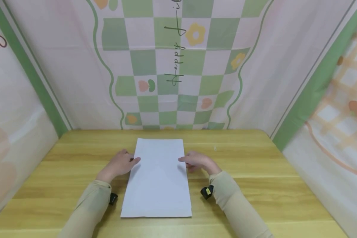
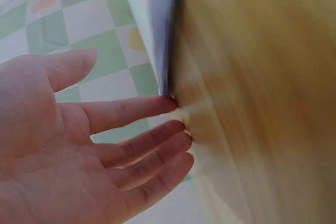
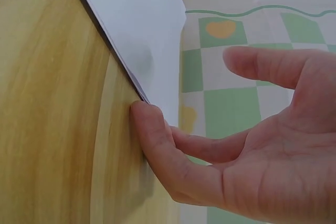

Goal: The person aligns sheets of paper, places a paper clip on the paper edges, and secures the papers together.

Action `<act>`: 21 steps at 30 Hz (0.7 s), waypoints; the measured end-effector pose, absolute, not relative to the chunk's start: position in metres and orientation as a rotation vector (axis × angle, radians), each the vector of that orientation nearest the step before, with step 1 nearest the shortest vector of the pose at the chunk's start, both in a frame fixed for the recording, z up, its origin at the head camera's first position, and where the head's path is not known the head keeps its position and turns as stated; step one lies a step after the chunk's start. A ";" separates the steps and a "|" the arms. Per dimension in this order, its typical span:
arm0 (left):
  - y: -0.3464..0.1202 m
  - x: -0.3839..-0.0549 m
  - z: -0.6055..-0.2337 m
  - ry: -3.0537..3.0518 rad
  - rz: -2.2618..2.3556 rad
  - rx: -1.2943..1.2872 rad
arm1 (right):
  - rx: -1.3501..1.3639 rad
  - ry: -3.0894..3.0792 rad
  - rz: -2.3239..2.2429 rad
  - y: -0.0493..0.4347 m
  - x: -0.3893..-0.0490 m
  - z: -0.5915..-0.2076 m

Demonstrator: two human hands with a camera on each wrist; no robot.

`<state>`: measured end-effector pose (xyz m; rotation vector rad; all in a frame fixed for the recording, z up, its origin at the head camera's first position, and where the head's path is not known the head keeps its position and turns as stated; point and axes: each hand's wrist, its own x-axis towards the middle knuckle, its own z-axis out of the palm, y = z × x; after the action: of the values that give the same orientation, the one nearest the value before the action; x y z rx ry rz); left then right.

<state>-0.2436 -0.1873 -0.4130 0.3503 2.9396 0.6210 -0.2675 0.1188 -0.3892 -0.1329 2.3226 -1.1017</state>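
A white rectangular piece of paper [image 1: 157, 181], perhaps a thin stack or folded sheet, lies flat on the wooden table. At its left edge is my left hand [image 1: 119, 165], with fingers nearly straight. In the left wrist view, the fingertips [image 2: 167, 103] meet the table by the paper's edge, and the thumb stays off the paper. Across from it, my right hand [image 1: 197, 161] is at the right edge. The right wrist view shows the bent index fingertip [image 3: 144, 111] touching that edge, while the thumb is raised and apart. Neither hand pinches the paper.
A small pale object [image 1: 215, 148], perhaps a paper clip, lies on the wooden table [image 1: 256, 195] right of the paper. Behind the table hangs a green-and-white checked cloth [image 1: 168, 66], with more cloth at both sides. Small black devices [image 1: 207, 191] sit at the wrists.
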 end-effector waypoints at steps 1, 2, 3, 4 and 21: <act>-0.187 -0.244 -0.413 2.933 0.637 0.349 | -0.130 2.318 -1.110 0.119 -0.267 -0.389; -0.186 -0.244 -0.412 2.927 0.654 0.347 | -0.125 2.312 -1.121 0.119 -0.267 -0.388; -0.185 -0.244 -0.412 2.924 0.667 0.345 | -0.123 2.312 -1.125 0.119 -0.267 -0.388; -0.185 -0.244 -0.411 2.916 0.681 0.337 | -0.116 2.308 -1.133 0.119 -0.267 -0.388; -0.170 -0.247 -0.405 2.857 0.795 0.133 | 0.047 2.205 -1.279 0.121 -0.276 -0.391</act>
<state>-0.2466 -0.1695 -0.4054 0.1332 2.8568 0.7950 -0.2757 0.1213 -0.3910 0.0470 2.2050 -1.2785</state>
